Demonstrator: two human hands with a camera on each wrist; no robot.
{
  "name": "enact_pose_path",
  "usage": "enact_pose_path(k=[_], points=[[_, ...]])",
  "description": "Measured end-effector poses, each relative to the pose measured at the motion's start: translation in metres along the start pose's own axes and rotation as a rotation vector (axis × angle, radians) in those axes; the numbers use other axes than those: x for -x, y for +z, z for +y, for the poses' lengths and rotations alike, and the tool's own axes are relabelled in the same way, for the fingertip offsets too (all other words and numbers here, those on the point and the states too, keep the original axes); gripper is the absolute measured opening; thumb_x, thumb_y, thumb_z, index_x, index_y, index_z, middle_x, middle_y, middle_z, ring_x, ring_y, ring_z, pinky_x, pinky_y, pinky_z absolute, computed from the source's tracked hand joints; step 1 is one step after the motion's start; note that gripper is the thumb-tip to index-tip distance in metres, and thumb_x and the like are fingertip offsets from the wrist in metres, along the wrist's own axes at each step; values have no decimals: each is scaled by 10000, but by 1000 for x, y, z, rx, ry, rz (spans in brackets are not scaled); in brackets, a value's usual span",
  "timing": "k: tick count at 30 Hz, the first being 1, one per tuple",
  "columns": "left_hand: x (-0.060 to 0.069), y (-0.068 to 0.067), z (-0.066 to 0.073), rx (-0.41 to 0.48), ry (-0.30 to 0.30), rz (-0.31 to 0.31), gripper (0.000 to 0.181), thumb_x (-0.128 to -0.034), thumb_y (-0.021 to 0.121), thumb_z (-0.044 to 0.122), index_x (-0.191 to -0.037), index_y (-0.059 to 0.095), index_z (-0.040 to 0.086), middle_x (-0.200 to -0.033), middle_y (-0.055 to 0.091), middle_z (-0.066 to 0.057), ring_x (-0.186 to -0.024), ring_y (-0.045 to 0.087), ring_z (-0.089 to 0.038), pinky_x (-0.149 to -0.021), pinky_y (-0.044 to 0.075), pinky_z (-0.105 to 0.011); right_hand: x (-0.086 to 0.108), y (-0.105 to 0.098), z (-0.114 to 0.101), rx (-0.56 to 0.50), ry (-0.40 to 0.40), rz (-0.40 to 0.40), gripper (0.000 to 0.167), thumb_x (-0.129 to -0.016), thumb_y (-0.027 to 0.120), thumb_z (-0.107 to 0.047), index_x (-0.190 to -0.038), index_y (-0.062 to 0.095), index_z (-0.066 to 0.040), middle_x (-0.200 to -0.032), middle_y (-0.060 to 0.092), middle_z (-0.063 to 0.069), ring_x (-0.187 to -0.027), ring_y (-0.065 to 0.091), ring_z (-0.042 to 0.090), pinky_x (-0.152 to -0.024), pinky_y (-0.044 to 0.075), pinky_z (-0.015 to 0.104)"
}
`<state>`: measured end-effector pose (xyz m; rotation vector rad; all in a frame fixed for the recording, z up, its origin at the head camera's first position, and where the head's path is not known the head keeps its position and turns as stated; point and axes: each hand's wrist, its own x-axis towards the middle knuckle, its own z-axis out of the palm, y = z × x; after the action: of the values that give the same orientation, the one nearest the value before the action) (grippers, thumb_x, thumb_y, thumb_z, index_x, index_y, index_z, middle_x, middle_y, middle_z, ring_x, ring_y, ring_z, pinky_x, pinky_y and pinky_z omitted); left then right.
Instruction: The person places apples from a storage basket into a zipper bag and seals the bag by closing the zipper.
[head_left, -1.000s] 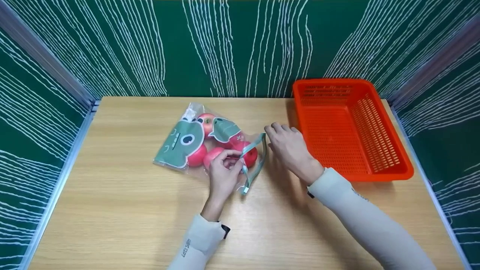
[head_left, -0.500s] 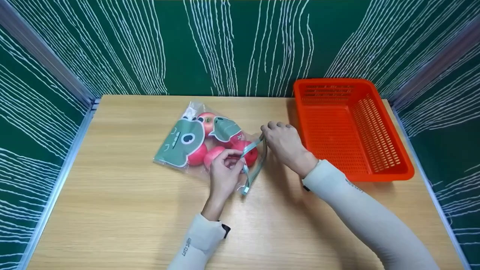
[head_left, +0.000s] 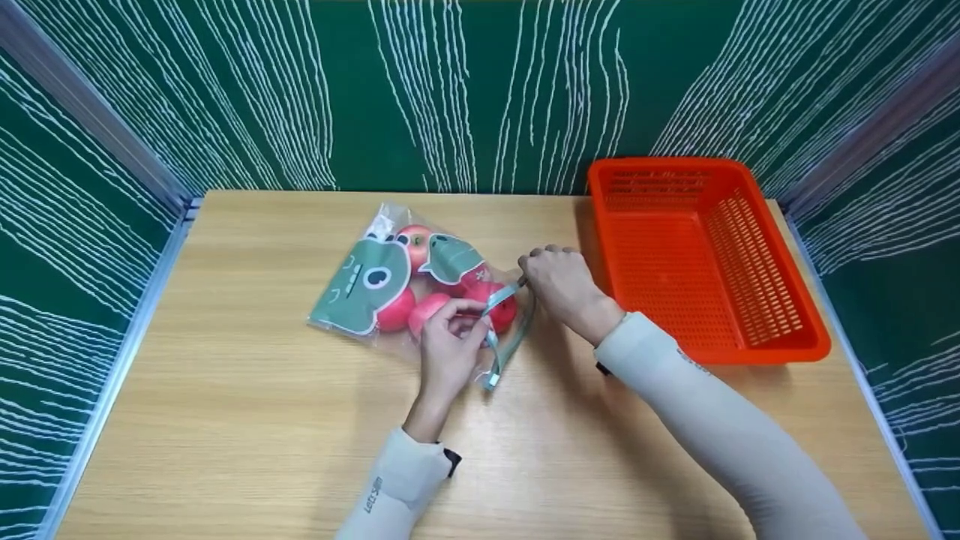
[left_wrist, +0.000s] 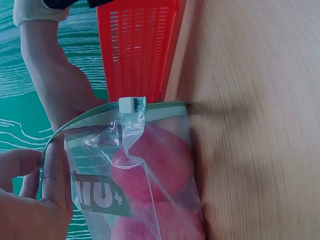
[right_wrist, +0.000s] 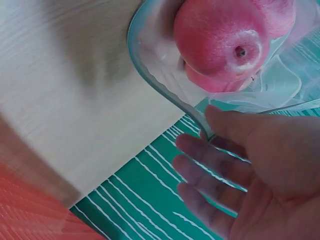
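Observation:
A clear zip bag (head_left: 450,259) with green cartoon prints lies on the table, holding several red apples (head_left: 394,311). Its green-edged mouth gapes on the right side, and apples (right_wrist: 222,40) show through it in the right wrist view. My left hand (head_left: 448,345) pinches the near rim of the mouth between thumb and fingers. At the far corner of the mouth, my right hand (head_left: 562,289) pinches the green edge with thumb and index finger; its other fingers (right_wrist: 205,172) are loosely bent. A pale slider (left_wrist: 132,105) sits at the near end of the zip.
An orange-red plastic basket (head_left: 660,285) with slotted walls stands right of the bag, close beside my right hand. The wooden table (head_left: 225,420) ends at a green wall (head_left: 480,90) with white wavy lines, which also rises at both sides.
My right hand has shifted slightly left toward the bag, and the far corner of the mouth has moved a little with it. The left hand and the basket stay put.

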<state>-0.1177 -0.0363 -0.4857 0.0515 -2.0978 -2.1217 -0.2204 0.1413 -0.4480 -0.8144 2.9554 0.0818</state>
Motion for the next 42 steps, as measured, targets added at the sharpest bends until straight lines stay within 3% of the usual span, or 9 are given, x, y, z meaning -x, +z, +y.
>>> enact_pose_path(k=[6, 12, 19, 26, 35, 39, 42], points=[[2, -1, 0, -20, 4, 1, 170, -907, 712, -81, -1073, 734, -54, -1030, 730, -178, -856, 720, -244, -742, 585, -224, -1, 3, 4, -150, 11, 50, 358, -899, 847, -100, -1246, 772, -52, -1139, 776, 170, -979, 705, 331, -922, 623, 455], [4, -1, -1, -51, 22, 2, 176, -904, 723, -75, -1076, 734, -40, -1027, 733, -172, -878, 718, -258, -772, 600, -255, -1, 9, 6, -218, 22, 110, 344, -905, 836, -80, -1242, 777, -50, -1119, 779, 177, -963, 725, 327, -895, 636, 439], [8, 0, 1, -111, 44, -13, 223, -882, 740, -105, -1090, 732, -24, -1037, 725, -162, -906, 725, -271, -815, 637, -382, 1, 11, 9, -295, 73, 131, 251, -975, 722, -6, -1216, 786, -27, -1118, 771, 199, -970, 743, 328, -916, 628, 456], [14, 3, 2, -237, 44, -62, 332, -857, 756, -124, -1160, 698, -3, -1084, 671, -127, -936, 715, -240, -806, 641, -300, 5, 12, 11, -396, 145, 177, 244, -981, 727, -33, -1218, 781, -17, -1100, 768, 194, -933, 732, 319, -920, 628, 454], [25, 13, -4, -477, 152, -66, 481, -818, 791, -143, -1247, 636, 13, -1113, 605, -114, -942, 694, -228, -779, 631, -248, 10, 13, 9, -415, 179, 251, 249, -979, 736, -47, -1222, 783, -29, -1067, 778, 180, -901, 736, 316, -910, 632, 445], [30, 16, -7, -543, 176, -83, 572, -803, 823, -124, -1312, 610, 27, -1173, 589, -136, -966, 680, -243, -809, 639, -290, 12, 12, 9, -446, 216, 262, 242, -983, 727, -43, -1217, 787, -32, -1036, 770, 166, -865, 706, 303, -878, 639, 424], [34, 17, -9, -599, 203, -109, 668, -788, 850, -108, -1381, 573, 29, -1243, 591, -155, -1067, 675, -283, -909, 632, -363, 12, 12, 7, -467, 243, 281, 219, -981, 712, -17, -1180, 802, -33, -1020, 765, 161, -872, 701, 306, -878, 637, 434]])
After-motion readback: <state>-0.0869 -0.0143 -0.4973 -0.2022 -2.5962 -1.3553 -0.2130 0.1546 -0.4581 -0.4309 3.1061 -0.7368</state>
